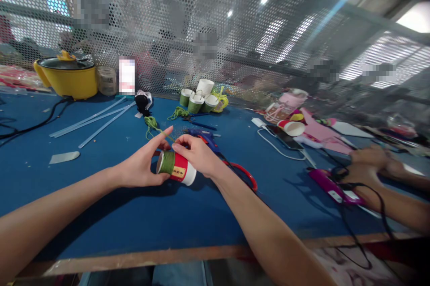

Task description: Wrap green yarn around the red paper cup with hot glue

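Observation:
A red and white paper cup (183, 170) lies tilted on its side between my hands, its left end wrapped in green yarn (167, 163). My left hand (144, 160) grips the wrapped end, thumb below and fingers above and behind. Over the top of the cup, my right hand (196, 151) pinches the yarn strand, its palm close to the red side. From there the strand runs back to a loose green tangle (151, 125) on the blue table. Just behind my right hand lies a blue glue gun (208, 140), partly hidden, and red-handled scissors (247, 174) are beside my right forearm.
Green-wrapped cups (195, 103) stand at the back with a yellow object (221, 100). Glue sticks (90, 118), a yellow electric pot (69, 80), a jar (106, 80) and a lit phone (126, 75) are left. Rightward are a purple power strip (336, 187), cables and another person's hands (369, 163).

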The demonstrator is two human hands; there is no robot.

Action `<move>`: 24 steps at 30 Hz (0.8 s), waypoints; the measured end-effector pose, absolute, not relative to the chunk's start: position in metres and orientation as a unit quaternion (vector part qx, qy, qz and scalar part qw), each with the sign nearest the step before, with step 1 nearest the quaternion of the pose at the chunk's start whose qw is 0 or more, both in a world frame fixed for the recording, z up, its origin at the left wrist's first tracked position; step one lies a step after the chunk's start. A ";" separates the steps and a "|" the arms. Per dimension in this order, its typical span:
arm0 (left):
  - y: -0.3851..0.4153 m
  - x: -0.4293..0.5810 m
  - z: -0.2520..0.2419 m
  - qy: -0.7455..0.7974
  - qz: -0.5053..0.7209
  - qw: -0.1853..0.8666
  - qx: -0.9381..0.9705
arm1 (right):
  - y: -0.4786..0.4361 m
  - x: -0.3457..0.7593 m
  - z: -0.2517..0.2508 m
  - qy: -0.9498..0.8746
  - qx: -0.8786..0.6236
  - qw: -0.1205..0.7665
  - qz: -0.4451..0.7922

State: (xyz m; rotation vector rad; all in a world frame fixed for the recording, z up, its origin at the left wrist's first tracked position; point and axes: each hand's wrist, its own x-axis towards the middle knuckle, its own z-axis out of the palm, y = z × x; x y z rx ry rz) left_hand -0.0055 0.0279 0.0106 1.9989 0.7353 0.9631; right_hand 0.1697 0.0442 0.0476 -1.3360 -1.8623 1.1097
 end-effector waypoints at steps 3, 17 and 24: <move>0.028 -0.005 0.009 0.284 0.385 0.358 0.802 | 0.045 0.170 0.045 -0.715 -0.505 0.268 0.403; 0.036 -0.012 0.008 0.280 0.352 0.432 0.782 | 0.043 0.167 0.041 -0.777 -0.522 0.235 0.260; 0.037 -0.012 0.007 0.302 0.341 0.507 0.732 | 0.039 0.166 0.038 -0.806 -0.493 0.261 0.197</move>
